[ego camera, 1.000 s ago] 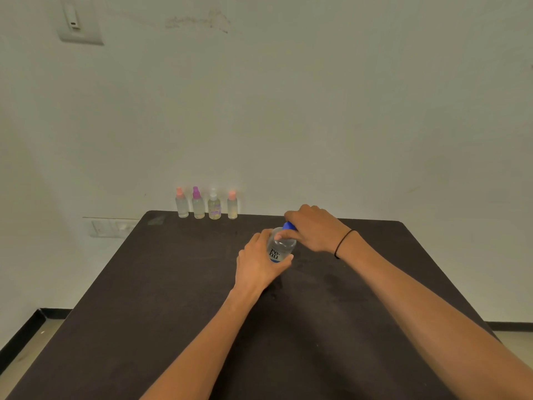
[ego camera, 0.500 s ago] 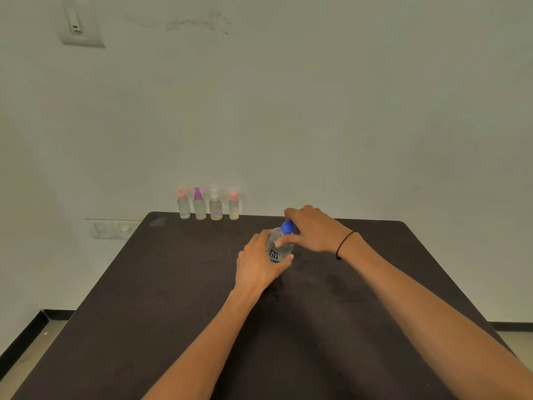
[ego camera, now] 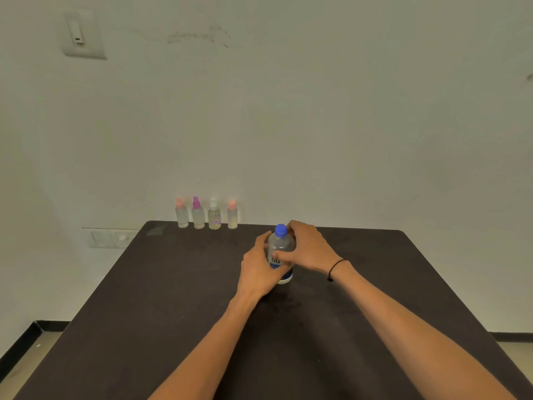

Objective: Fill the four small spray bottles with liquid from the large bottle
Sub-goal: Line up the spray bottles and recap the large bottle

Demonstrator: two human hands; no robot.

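Large bottle, blue cap on, stands upright mid-table. Left hand and right hand both grip its body. Four small spray bottles stand in a row at the far edge, well apart.

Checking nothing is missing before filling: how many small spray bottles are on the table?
4, in a row at the table's far edge by the wall: pink-capped, purple-capped, white-capped, pink-capped. None seems hidden.
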